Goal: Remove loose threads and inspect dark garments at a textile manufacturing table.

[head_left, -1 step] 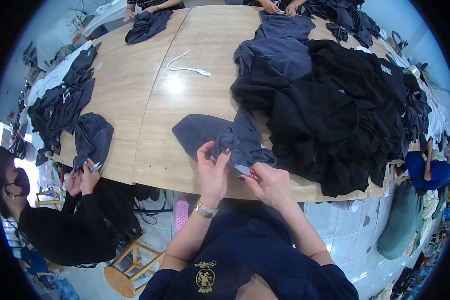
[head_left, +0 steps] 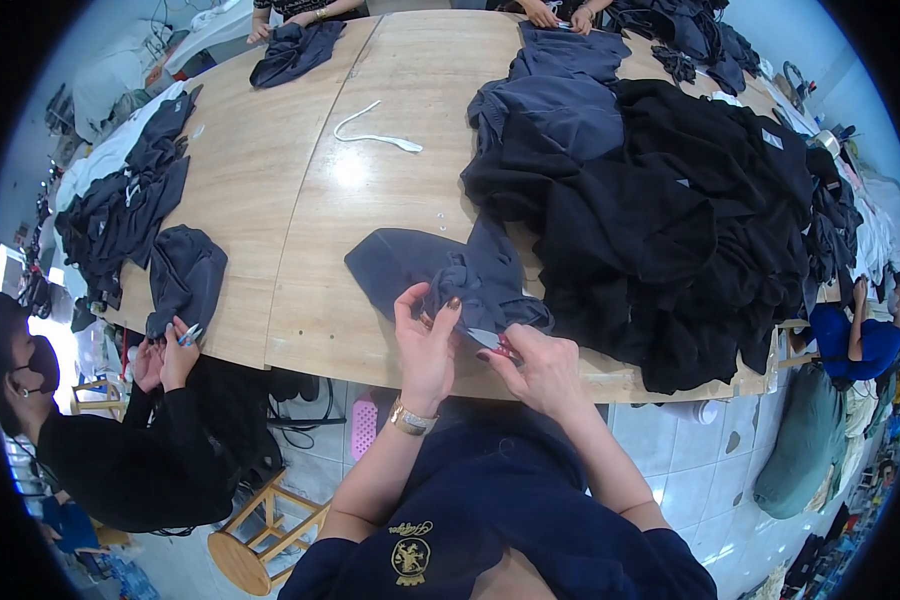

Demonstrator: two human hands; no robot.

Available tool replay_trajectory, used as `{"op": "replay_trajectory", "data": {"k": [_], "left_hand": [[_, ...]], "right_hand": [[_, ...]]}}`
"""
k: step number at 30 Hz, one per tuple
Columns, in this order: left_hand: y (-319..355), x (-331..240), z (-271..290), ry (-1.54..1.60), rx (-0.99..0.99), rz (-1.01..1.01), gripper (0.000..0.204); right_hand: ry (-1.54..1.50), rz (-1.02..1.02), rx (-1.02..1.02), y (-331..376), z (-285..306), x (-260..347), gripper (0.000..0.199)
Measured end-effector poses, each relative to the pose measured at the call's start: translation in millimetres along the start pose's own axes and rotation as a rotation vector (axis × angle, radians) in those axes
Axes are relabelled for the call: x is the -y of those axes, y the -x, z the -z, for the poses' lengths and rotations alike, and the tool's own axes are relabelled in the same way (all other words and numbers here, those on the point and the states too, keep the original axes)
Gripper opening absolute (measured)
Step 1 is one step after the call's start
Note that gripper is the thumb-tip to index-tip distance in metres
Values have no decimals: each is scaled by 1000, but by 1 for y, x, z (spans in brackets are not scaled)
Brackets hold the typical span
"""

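A dark grey garment lies bunched at the table's near edge, in front of me. My left hand pinches a part of it between thumb and fingers; the exact spot is partly hidden. In my right hand is a pair of thread snips with a red handle. Its blades point left toward my left fingertips, close to the cloth. Whether the blades touch the cloth I cannot tell.
A large heap of black garments covers the table's right side, with grey cloth behind it. A white cord lies mid-table. At the left, a co-worker handles another grey garment. A wooden stool stands below.
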State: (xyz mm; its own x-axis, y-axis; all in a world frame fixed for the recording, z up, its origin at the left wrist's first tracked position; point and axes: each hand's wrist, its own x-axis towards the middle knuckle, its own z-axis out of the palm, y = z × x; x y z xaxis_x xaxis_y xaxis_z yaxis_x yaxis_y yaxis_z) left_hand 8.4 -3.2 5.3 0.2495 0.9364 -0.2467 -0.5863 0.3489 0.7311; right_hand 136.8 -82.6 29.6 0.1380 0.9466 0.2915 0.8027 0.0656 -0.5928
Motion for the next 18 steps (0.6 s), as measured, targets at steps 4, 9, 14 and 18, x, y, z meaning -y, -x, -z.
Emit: {"op": "replay_trajectory", "data": {"k": [4,9,14,18], "left_hand": [[1,0,1,-9,5,2,43],[0,-1,4,8,28,12,42],[-6,-4,14,68,-14,86,38],[-11,-3,24,114,-17,98,38]], "right_hand": [[6,2,7,-2,-3,-1,27],[-260,-135,-5,-1,-5,-12,25],[-803,-458,-239,-1,-24,-43,29],[-540,-426,-314,-3,-29,-55,28]]}}
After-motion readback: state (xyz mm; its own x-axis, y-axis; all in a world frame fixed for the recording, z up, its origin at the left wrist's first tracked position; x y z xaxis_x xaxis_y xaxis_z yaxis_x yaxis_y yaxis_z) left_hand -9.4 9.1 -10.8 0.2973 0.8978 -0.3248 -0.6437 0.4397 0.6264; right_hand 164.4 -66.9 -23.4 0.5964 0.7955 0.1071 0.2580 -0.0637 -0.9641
